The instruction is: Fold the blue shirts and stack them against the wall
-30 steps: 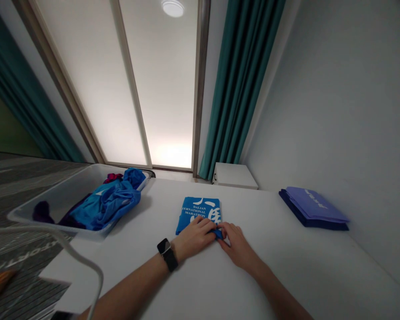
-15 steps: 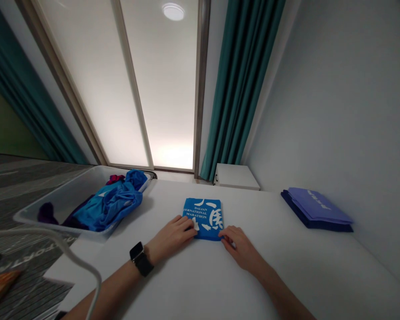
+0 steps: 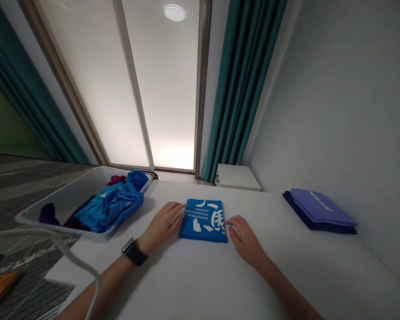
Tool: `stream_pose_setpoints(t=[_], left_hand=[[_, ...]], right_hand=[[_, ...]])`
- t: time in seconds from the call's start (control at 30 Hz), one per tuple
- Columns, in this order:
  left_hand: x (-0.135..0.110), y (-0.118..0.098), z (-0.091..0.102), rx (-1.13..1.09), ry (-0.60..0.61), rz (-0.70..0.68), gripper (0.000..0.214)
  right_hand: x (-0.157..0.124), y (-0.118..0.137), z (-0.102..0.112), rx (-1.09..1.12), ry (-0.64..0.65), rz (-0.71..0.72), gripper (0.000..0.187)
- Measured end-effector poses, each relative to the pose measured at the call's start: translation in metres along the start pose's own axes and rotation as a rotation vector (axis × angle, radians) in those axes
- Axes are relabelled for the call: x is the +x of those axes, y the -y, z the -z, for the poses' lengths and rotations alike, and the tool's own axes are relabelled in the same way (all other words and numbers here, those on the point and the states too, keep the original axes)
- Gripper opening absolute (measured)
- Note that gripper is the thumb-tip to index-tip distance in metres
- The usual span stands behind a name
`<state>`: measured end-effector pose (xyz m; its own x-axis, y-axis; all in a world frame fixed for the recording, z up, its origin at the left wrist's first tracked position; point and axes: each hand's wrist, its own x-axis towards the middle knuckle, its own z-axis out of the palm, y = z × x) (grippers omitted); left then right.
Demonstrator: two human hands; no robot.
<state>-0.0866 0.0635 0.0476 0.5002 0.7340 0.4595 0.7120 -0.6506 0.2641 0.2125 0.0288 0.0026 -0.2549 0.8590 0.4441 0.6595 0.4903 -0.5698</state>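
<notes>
While both of the wearer's bare hands lie at the center of the frame, a folded blue cloth (image 3: 203, 229) printed with "DALIAN" and "MARATHON" in white rests flat between them on a white table (image 3: 193, 284). The left hand (image 3: 162, 226), with a dark watch (image 3: 134, 252) on its wrist, has a loose grip, fingertips at the cloth's left edge. The right hand (image 3: 245, 240) also has a relaxed grip, thumb and forefinger apart, fingertips at the right edge; firm contact is hard to tell. At the left of the frame, a translucent bin (image 3: 28, 217) holds crumpled blue, purple and red clothes (image 3: 111, 206). At the right lies a folded purple and navy stack (image 3: 323, 208). Teal curtains (image 3: 245, 89) hang at the top.
</notes>
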Motion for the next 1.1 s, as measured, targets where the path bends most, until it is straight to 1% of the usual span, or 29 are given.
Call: stream_pose_setpoints(t=[0.07,0.13,0.23,0.3,0.37,0.47,0.53,0.57,0.63,0.67,0.7,0.73,0.8,0.87,0.93,1.0,1.1], left_hand=[[0.013,0.007,-0.003,0.044,0.018,0.004,0.035],[0.025,0.010,-0.011,0.068,0.044,0.000,0.037],[0.035,0.006,-0.027,0.087,0.066,-0.014,0.040],[0.033,-0.002,-0.040,0.109,0.082,-0.032,0.044],[0.026,-0.009,-0.053,0.132,0.102,-0.029,0.046],[0.014,-0.013,-0.066,0.127,0.093,0.016,0.046],[0.014,-0.007,-0.066,0.074,0.057,0.070,0.044],[0.016,-0.001,-0.063,0.032,0.035,0.120,0.043],[0.026,0.018,-0.055,-0.081,0.017,0.277,0.042],[0.032,0.029,-0.050,-0.163,0.035,0.390,0.043],[0.039,0.040,-0.044,-0.252,0.100,0.496,0.044],[0.046,0.051,-0.039,-0.282,0.150,0.536,0.045],[0.057,0.068,-0.032,-0.325,0.238,0.566,0.045],[0.066,0.076,-0.028,-0.363,0.326,0.557,0.046],[0.073,0.077,-0.029,-0.400,0.409,0.535,0.046],[0.079,0.072,-0.032,-0.419,0.460,0.511,0.046],[0.081,0.064,-0.039,-0.396,0.455,0.504,0.048]], right_hand=[[0.011,0.003,-0.005,-0.082,-0.001,0.008,0.029],[0.024,0.008,-0.014,-0.177,0.035,0.014,0.036],[0.043,0.019,-0.034,-0.309,0.098,0.003,0.043],[0.052,0.023,-0.047,-0.366,0.146,-0.017,0.046],[0.057,0.025,-0.057,-0.394,0.184,-0.037,0.049],[0.058,0.024,-0.065,-0.401,0.203,-0.046,0.051],[0.056,0.023,-0.067,-0.397,0.198,-0.041,0.050],[0.055,0.023,-0.067,-0.393,0.194,-0.038,0.050],[0.053,0.020,-0.066,-0.366,0.186,-0.032,0.050],[0.053,0.018,-0.065,-0.339,0.179,-0.033,0.049],[0.053,0.014,-0.064,-0.303,0.164,-0.042,0.049],[0.053,0.009,-0.063,-0.258,0.137,-0.058,0.049],[0.055,-0.004,-0.061,-0.153,0.055,-0.124,0.049],[0.058,-0.020,-0.059,-0.039,-0.030,-0.226,0.049],[0.063,-0.035,-0.057,0.089,-0.076,-0.324,0.047],[0.068,-0.046,-0.055,0.197,-0.084,-0.381,0.044],[0.078,-0.055,-0.051,0.289,-0.058,-0.393,0.037]])
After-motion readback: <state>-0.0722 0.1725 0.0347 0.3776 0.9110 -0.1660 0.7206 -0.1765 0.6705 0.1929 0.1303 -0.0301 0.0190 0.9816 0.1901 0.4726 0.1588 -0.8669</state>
